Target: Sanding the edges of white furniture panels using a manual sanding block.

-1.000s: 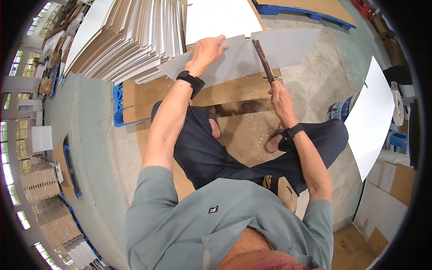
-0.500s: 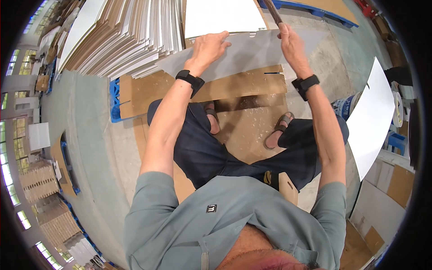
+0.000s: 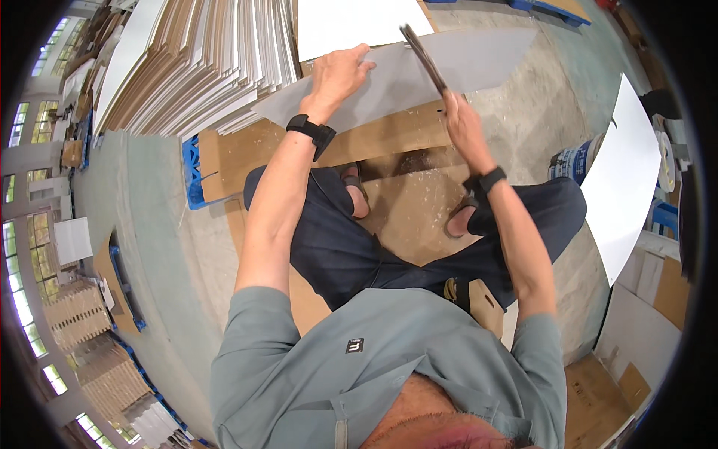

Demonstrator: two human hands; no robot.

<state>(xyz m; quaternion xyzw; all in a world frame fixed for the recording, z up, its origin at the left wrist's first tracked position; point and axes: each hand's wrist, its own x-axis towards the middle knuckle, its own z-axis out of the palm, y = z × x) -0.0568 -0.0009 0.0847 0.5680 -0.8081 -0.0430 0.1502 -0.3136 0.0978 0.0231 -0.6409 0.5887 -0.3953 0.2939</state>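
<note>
A grey sheet of board (image 3: 419,82) stands tilted in front of me, its long edge running from lower left to upper right. My left hand (image 3: 338,76) grips the sheet's upper edge, fingers bent over it. In my right hand (image 3: 465,123) is a long, thin dark bar (image 3: 423,56), gripped at its lower end; its tip points up and left, in front of the sheet. What kind of tool it is I cannot make out. Below the grey sheet lies a brown cardboard piece (image 3: 396,141) with a slot near its right end.
A tall fanned stack of white and brown sheets (image 3: 217,67) stands at the far left, beside a white sheet (image 3: 359,26). A blue pallet (image 3: 194,183) shows beneath. To my right are a bucket (image 3: 574,161) and a large leaning white panel (image 3: 624,187).
My right hand has moved left and nearer to me, and the bar has swung with it, its tip now in front of the grey sheet. My left hand keeps its hold.
</note>
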